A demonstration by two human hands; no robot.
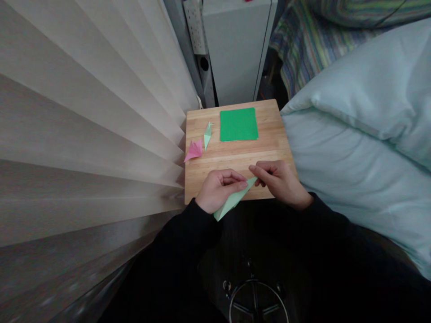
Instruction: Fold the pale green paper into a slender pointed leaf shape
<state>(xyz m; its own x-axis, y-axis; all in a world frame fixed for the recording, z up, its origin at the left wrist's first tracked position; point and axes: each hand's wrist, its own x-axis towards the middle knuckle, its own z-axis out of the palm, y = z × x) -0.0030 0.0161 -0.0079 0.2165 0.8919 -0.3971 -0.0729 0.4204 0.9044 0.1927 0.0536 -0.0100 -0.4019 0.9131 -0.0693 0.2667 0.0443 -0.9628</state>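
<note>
A folded piece of pale green origami paper point(234, 198) slants across the front edge of the small wooden table. My left hand point(222, 188) is closed on its middle, thumb on top. At the paper's upper right tip, my right hand point(274, 177) pinches with thumb and fingers. Beyond my hands lies a stack of bright green paper point(239, 124). To the left of that stack are a folded pale green paper piece point(208, 135) and a folded pink paper piece point(194, 150).
The wooden table point(235, 157) has a pleated curtain point(101, 112) along its left and a bed with pale blue bedding point(343, 148) on its right. A white cabinet point(235, 54) stands behind it. Below is a wheeled chair base point(255, 291).
</note>
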